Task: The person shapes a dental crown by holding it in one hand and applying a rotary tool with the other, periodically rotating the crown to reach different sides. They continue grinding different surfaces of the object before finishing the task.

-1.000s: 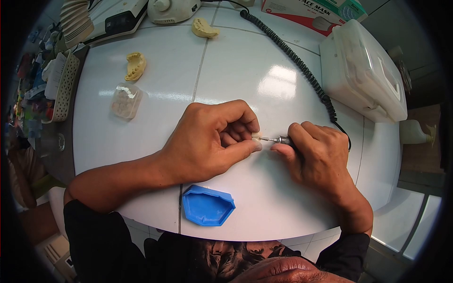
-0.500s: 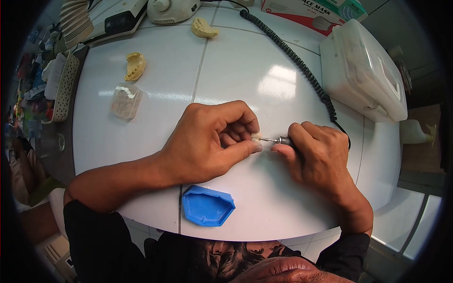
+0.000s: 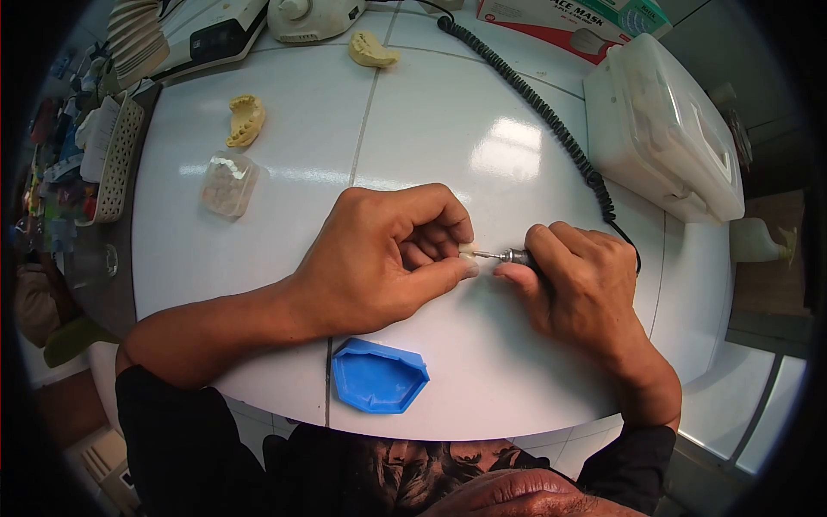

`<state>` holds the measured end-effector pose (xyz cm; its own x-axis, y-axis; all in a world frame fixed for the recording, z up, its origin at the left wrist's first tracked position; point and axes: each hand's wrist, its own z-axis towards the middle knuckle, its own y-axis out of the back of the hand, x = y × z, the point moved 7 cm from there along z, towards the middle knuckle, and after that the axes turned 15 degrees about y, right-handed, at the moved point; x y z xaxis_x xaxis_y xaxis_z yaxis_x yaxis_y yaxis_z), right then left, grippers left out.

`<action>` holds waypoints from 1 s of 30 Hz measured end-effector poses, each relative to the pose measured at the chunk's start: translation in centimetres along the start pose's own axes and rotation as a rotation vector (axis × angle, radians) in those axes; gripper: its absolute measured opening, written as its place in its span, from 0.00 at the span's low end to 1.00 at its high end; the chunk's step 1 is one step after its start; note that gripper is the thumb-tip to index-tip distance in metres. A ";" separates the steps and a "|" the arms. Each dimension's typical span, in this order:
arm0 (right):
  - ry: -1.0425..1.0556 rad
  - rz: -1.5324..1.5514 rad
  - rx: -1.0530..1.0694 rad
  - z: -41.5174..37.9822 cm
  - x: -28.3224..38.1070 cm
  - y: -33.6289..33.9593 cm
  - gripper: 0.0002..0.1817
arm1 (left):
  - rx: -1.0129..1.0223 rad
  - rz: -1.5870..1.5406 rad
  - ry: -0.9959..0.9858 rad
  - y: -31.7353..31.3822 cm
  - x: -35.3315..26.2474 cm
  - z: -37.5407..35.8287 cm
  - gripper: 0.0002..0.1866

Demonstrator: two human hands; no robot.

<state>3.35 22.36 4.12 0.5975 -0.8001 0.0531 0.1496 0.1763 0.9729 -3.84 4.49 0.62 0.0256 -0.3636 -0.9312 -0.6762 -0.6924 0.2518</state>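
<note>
- Two fingertips of the left hand (image 3: 372, 252) pinch a pale piece (image 3: 467, 247): hold it firm!
- Right hand (image 3: 587, 280), curled around the handpiece (image 3: 520, 257): light, steady touch!

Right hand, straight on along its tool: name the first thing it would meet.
The small pale piece pinched in the fingers of the left hand. The tool in the right hand has its tip at that piece, though this view does not settle whether they touch.
</note>
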 end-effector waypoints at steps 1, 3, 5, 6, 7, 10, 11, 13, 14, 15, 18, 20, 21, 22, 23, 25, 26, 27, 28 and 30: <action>0.003 0.002 -0.001 0.0 0.0 0.0 0.26 | -0.002 0.007 -0.008 0.0 0.0 0.0 0.12; 0.010 0.005 -0.005 0.0 0.1 0.0 0.26 | -0.003 0.019 -0.020 0.0 -0.1 0.0 0.12; 0.011 0.007 0.003 0.0 0.0 0.0 0.26 | -0.006 0.023 -0.028 0.0 -0.1 0.0 0.11; 0.011 0.008 0.008 0.0 0.0 0.0 0.26 | -0.009 0.022 -0.030 0.0 -0.1 0.0 0.11; 0.010 0.007 0.009 0.0 0.0 0.0 0.26 | -0.012 0.020 -0.032 0.0 -0.1 0.0 0.11; 0.011 0.006 0.013 0.0 -0.1 0.0 0.25 | -0.015 0.005 -0.031 0.0 0.0 0.0 0.11; 0.015 0.006 0.016 0.1 0.0 0.0 0.25 | -0.016 0.012 -0.037 0.0 0.0 0.0 0.11; 0.018 0.007 0.019 0.1 0.0 0.0 0.25 | -0.020 0.028 -0.053 0.0 -0.2 -0.1 0.12; 0.019 0.008 0.020 0.1 0.0 0.0 0.25 | -0.020 0.026 -0.054 0.0 -0.2 -0.1 0.12; 0.019 0.011 0.022 0.1 0.0 -0.1 0.25 | -0.020 0.024 -0.055 -0.1 -0.2 -0.1 0.12; 0.022 0.013 0.017 0.1 0.0 0.0 0.25 | -0.018 0.026 -0.046 0.0 -0.3 -0.1 0.11; 0.017 0.011 0.033 0.0 -0.2 -0.1 0.25 | -0.013 0.021 -0.036 0.0 -0.2 0.0 0.11; 0.015 0.011 0.041 0.0 -0.2 -0.1 0.25 | -0.010 0.014 -0.032 0.0 -0.1 0.0 0.11; 0.020 0.017 0.031 0.0 -0.2 -0.1 0.25 | -0.008 0.007 -0.027 -0.1 0.0 0.0 0.11; 0.026 0.022 0.021 0.1 -0.1 -0.1 0.25 | -0.008 0.012 -0.036 -0.1 -0.1 -0.1 0.11; 0.034 0.028 0.005 0.1 -0.1 0.0 0.24 | -0.010 0.024 -0.057 -0.1 -0.2 -0.1 0.11; 0.036 0.031 0.000 0.1 -0.1 0.0 0.24 | -0.008 0.022 -0.060 -0.1 -0.3 -0.1 0.11; 0.037 0.035 -0.004 0.0 -0.2 0.0 0.24 | -0.006 0.019 -0.063 -0.1 -0.3 -0.1 0.11; 0.032 0.031 -0.005 -0.1 -0.2 0.0 0.24 | -0.004 0.016 -0.064 -0.1 -0.3 -0.1 0.11; 0.024 0.025 -0.004 -0.1 -0.4 -0.1 0.24 | -0.002 0.015 -0.060 -0.1 -0.3 -0.1 0.11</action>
<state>3.20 22.73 3.97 0.6194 -0.7818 0.0717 0.1381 0.1983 0.9704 -3.72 4.55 0.92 -0.0290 -0.3361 -0.9414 -0.6744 -0.6885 0.2666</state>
